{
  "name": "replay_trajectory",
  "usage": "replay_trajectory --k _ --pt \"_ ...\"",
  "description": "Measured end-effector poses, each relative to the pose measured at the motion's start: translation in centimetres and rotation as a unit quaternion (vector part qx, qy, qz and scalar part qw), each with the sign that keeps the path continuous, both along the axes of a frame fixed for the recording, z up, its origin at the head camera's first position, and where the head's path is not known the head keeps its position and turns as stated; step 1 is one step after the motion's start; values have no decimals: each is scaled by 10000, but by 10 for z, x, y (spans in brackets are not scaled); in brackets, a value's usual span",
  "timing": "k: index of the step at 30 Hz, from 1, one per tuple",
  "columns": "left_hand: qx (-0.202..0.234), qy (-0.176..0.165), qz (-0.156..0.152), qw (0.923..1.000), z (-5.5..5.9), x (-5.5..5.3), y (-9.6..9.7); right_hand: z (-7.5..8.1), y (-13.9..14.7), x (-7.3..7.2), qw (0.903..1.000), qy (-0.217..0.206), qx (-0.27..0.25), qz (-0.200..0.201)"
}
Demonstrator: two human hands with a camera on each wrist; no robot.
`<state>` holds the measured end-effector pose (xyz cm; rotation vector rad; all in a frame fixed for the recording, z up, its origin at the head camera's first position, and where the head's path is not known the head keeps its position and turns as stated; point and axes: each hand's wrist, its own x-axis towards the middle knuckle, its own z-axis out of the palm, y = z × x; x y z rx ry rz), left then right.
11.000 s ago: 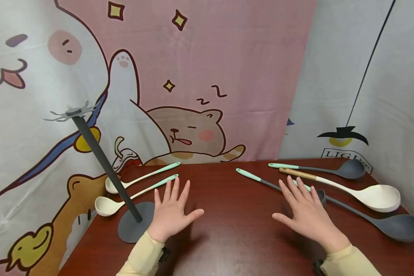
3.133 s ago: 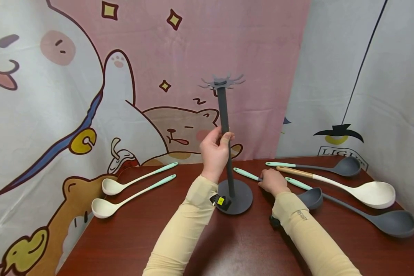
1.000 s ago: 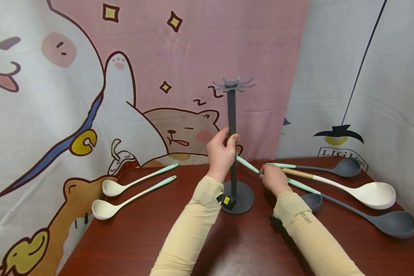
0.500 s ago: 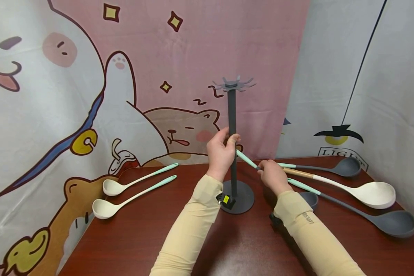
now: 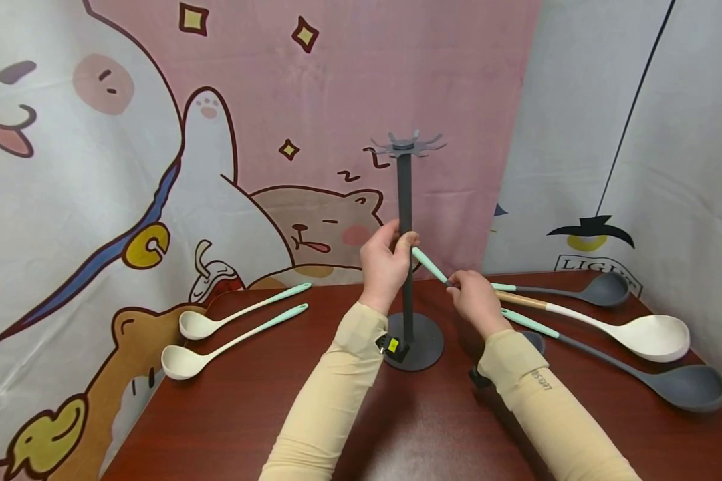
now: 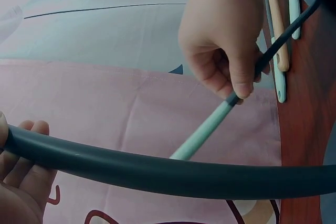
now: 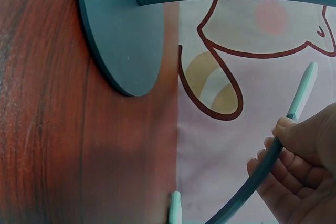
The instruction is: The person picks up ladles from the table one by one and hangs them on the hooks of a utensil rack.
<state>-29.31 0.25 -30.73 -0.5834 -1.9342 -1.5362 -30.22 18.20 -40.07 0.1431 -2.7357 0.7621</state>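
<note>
The grey ladle with a mint handle slants in front of the person, its handle end raised just right of the pole of the grey stand; its bowl lies partly behind the right sleeve, so its contents and whether it touches the table cannot be told; the right hand grips it just below the mint part, thumb against curled fingers; the left hand is wrapped round the pole; the stand is upright on its round base, a ring of hooks on top; rightward lie another grey ladle, a white spoon with a tan handle and a larger grey spoon; two white ladles lie well to the left; the sleeve's lettering starts "Let's", the rest unclear; the backdrop reads "LIGHT"; the forearms reach forward, converging.
</note>
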Motion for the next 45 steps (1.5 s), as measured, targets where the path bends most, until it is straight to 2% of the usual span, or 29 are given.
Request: replay_trajectory --k 5,12,18,33,45 --pt "72 -73 -96 9999 1 1 -1 2 2 0 9997 191 -117 4" --pt "2 176 -53 9998 1 -1 -1 4 4 0 9990 340 -289 17" --pt "86 278 -125 9995 0 -1 0 8 4 4 9969 673 -415 48" --pt "43 153 -91 9998 0 0 -2 20 6 9 9893 1180 -860 28" --pt "26 41 -135 9999 0 1 -2 40 4 11 9782 1540 -1393 82"
